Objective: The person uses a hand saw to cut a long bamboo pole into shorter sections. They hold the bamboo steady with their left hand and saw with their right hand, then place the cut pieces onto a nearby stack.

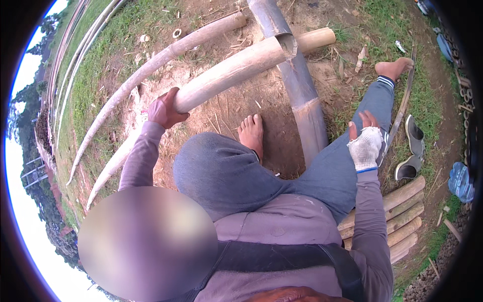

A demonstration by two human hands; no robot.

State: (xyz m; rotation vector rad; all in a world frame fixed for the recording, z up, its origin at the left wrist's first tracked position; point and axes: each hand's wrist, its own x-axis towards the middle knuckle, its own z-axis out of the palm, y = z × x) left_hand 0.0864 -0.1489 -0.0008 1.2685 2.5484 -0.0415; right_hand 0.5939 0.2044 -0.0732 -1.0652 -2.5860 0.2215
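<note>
My left hand (168,108), bare, is wrapped around the near end of a thick pale bamboo pole (231,70). The pole's hollow cut end rests on a dark, thicker bamboo log (297,80) lying crosswise on the ground. My right hand (366,143), in a white knitted glove with bare fingertips, hovers by my right leg; its fingers are apart and nothing shows in them. Just beyond it, alongside my outstretched leg, lies a long thin dark strip (403,103) whose kind I cannot make out.
Another long bamboo pole (166,58) curves along the left, with thin poles (83,50) farther out. Cut bamboo lengths (402,214) lie side by side at my right, near a pair of dark shoes (415,136). A blue plastic container (460,182) stands at the far right.
</note>
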